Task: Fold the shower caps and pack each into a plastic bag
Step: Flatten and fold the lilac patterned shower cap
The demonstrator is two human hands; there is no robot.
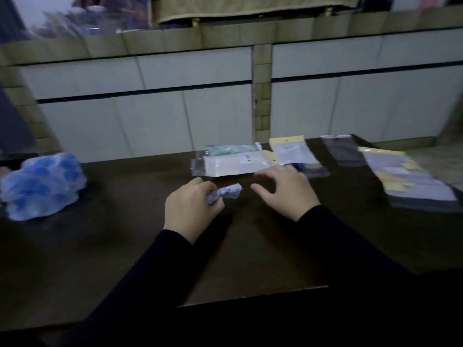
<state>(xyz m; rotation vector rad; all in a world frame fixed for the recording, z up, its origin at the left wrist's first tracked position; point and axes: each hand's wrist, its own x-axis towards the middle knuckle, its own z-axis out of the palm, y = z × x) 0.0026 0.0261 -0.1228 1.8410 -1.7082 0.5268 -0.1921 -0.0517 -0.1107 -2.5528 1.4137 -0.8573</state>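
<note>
My left hand point(191, 209) grips a small folded blue-and-white shower cap point(229, 192), whose end sticks out to the right of my fingers, just above the dark table point(120, 234). My right hand point(284, 187) hovers beside it with spread, relaxed fingers and holds nothing. Just behind my hands lies a packed plastic bag point(230, 165) with a white cap inside, and a second bag with a greenish cap point(231, 149) behind it. A pile of loose blue-spotted shower caps point(42, 185) sits at the far left.
A yellow-topped plastic bag point(290, 149) lies behind my right hand. A stack of empty yellow-topped bags point(411, 181) lies at the right, with a dark bag point(347, 150) beside it. White cabinet fronts point(150, 113) stand behind the table.
</note>
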